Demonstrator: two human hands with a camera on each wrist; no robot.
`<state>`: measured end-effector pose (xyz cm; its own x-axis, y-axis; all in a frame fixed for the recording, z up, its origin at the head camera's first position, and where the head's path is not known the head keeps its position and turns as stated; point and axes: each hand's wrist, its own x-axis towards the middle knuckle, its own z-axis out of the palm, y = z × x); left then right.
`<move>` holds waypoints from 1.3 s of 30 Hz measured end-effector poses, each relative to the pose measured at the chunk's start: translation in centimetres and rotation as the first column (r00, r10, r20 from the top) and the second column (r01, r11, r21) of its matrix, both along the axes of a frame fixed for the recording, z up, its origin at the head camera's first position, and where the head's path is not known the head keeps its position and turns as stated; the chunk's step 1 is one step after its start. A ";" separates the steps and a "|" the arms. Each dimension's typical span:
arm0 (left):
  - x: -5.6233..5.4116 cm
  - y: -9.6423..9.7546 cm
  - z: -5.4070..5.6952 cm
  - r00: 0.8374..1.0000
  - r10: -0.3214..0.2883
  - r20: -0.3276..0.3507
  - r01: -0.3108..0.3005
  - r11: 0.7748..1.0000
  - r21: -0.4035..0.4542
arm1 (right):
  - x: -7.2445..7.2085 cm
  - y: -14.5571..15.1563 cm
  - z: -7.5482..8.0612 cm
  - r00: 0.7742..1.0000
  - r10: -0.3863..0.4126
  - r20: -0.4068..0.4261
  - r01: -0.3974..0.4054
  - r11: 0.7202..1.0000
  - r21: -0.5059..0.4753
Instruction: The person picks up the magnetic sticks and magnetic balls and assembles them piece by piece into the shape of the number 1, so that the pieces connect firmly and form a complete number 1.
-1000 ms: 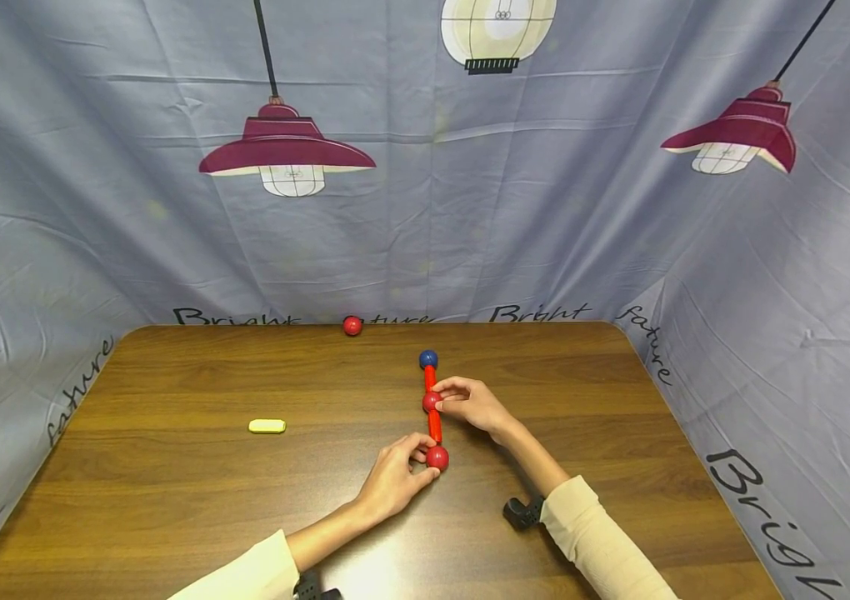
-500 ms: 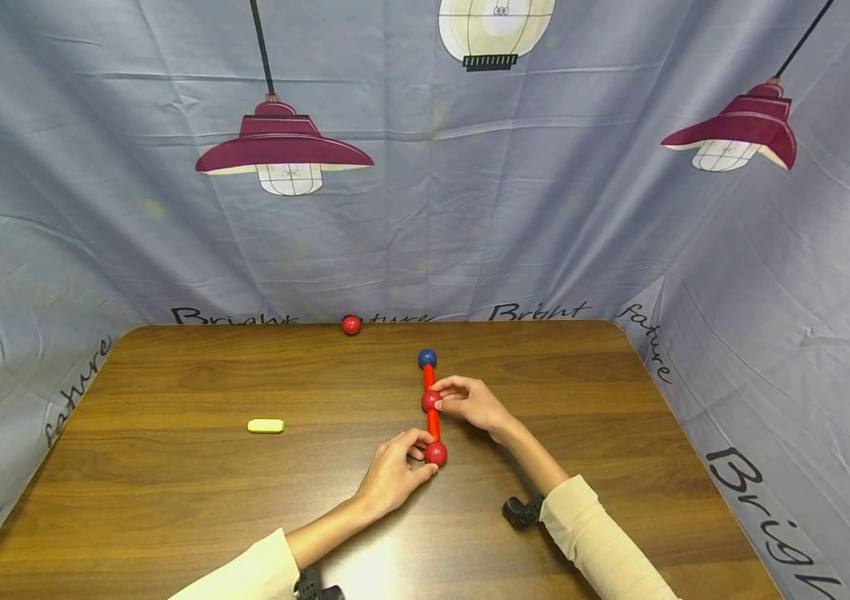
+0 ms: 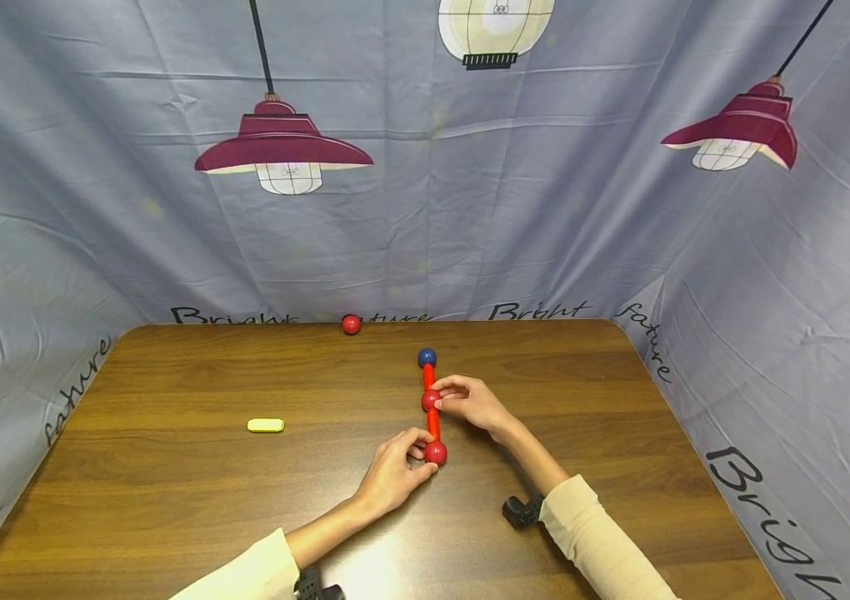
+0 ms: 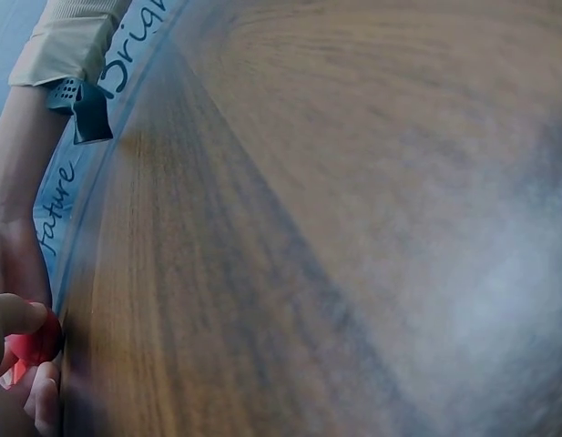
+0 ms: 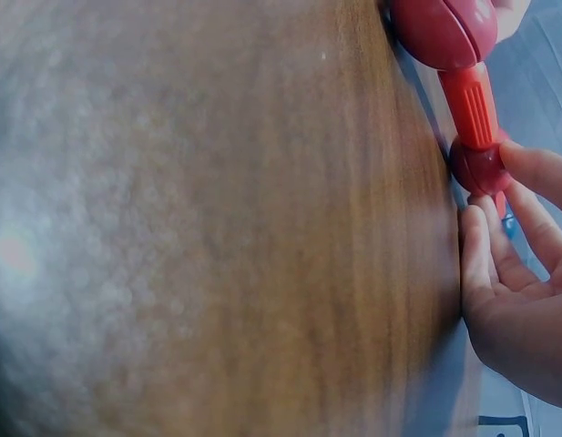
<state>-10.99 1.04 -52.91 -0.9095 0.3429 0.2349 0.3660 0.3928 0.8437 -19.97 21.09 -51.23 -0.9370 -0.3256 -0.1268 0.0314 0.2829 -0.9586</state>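
Observation:
A straight chain lies on the wooden table, made of balls and rods. At its far end is a blue ball (image 3: 427, 357), then a red rod (image 3: 428, 377), a red middle ball (image 3: 430, 401), a second red rod (image 5: 470, 107) and a red near ball (image 3: 436, 453). My left hand (image 3: 393, 473) pinches the near ball between thumb and fingers, and the left wrist view shows only part of that grip. My right hand (image 3: 472, 407) grips the middle ball; in the right wrist view its thumb and fingers lie around that ball.
A loose red ball (image 3: 351, 324) sits at the table's back edge. To the left of the hands lies a short yellow rod (image 3: 266, 426). A grey printed curtain (image 3: 410, 225) hangs behind the wooden table (image 3: 170, 500) and along its sides.
The left hand has pushed the near red ball slightly away from the body, and it now sits closer against the second red rod. The right hand stays on the middle ball.

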 end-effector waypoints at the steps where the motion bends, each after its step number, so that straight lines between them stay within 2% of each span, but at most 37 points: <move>1: 0.0 0.0 0.0 1.000 0.000 0.000 0.000 1.000 0.000 | 0.0 0.0 0.0 1.000 0.000 -0.001 0.000 1.000 0.000; 16: 0.0 -0.1 0.2 1.000 -0.015 -0.003 0.015 1.000 0.005 | -0.1 0.0 0.0 1.000 0.000 0.007 0.000 1.000 -0.003; 26: 0.3 -0.9 0.5 0.998 -0.050 0.039 0.048 0.997 0.053 | 0.0 0.0 0.1 1.000 0.010 0.008 -0.010 1.000 -0.020; 34: 0.4 -2.9 1.2 0.999 -0.008 0.048 0.008 1.000 0.018 | -0.1 0.1 -0.2 1.000 0.017 0.006 -0.017 1.000 -0.019; 39: 0.4 -5.4 1.9 0.997 0.068 0.042 -0.069 0.998 0.005 | -0.2 0.1 -0.3 1.000 0.012 0.012 -0.012 1.000 -0.016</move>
<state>-10.62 -4.36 -51.05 -0.9399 0.2779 0.1985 0.3030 0.4102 0.8602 -20.13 21.17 -51.49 -0.9313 -0.3391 -0.1330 0.0399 0.2679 -0.9626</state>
